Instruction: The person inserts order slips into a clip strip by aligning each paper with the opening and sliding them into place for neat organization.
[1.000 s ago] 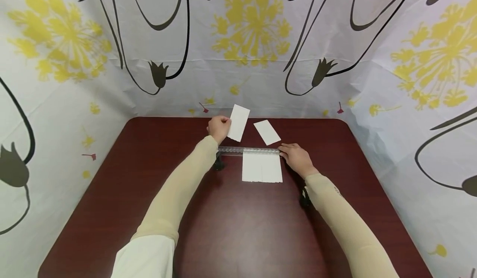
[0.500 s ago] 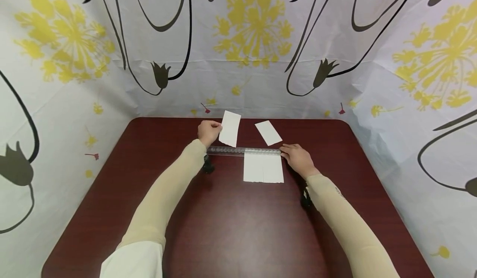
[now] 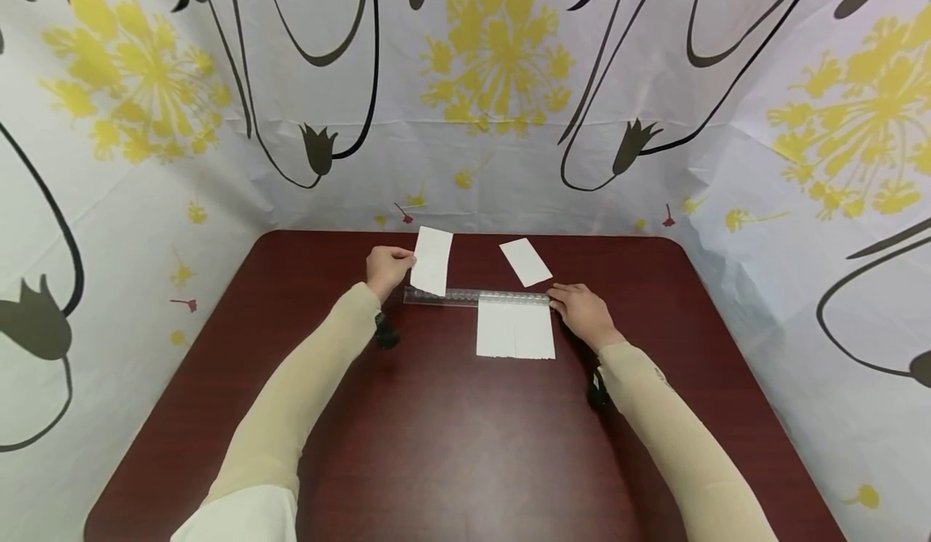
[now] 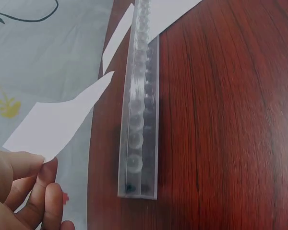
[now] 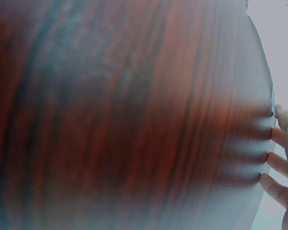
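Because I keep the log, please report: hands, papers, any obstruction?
Left hand pinches paper piece. Right hand at right end of ruler. Possible obstruction: ruler over far edge of wide sheet.

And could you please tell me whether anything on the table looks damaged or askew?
Yes: the near edge of the white sheet under the clear ruler looks ragged, as if torn. The loose piece beyond the ruler also lies askew, slanted against the ruler's line.
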The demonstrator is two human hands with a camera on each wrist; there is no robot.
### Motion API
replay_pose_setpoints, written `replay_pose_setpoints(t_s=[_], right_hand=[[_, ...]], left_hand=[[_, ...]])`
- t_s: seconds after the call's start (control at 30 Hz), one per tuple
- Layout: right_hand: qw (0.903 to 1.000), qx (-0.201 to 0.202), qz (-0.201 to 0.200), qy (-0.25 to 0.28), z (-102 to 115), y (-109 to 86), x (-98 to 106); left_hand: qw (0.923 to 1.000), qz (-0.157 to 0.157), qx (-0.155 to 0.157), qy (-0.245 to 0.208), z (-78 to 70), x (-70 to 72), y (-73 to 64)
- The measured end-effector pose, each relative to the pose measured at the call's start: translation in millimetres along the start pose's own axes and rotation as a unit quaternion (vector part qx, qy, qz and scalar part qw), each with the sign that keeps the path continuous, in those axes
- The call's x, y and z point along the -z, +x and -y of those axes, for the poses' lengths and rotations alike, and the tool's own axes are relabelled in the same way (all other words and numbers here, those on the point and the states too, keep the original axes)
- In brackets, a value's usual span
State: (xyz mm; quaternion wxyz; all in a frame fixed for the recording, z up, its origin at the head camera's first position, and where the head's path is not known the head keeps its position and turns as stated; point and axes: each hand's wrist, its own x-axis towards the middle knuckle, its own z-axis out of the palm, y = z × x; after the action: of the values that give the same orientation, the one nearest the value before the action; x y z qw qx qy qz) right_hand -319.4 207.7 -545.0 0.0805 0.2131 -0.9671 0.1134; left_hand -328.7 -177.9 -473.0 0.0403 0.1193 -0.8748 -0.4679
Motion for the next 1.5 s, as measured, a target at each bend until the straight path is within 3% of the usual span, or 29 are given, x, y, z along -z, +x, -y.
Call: replay_pose_setpoints(t_s=[0.43,0.83,1.2,1.5], right_hand=[[1.0,0.002,-0.008,0.001,-1.8,-0.6,-3.1],[1.0,0.0,-0.007,-0.002,-1.3,-0.5,-3.0],[1.0,0.0,-0.008,0.0,0.7,-0.6,-1.7],[1.0,-0.005,0.002,0.004,-1.5,0.4,-3.9]], left_hand=[[0.9998,0.014,0.013,-0.006,14.2,15.6,-2.2],[0.9992,0.028,0.029,0.0,25.3,24.1,-12.7],[0.9982,0.038,0.043,0.019,43.7,32.5,-17.2],[0.9973,0.042,0.041,0.045,55.3,37.3,-31.0]])
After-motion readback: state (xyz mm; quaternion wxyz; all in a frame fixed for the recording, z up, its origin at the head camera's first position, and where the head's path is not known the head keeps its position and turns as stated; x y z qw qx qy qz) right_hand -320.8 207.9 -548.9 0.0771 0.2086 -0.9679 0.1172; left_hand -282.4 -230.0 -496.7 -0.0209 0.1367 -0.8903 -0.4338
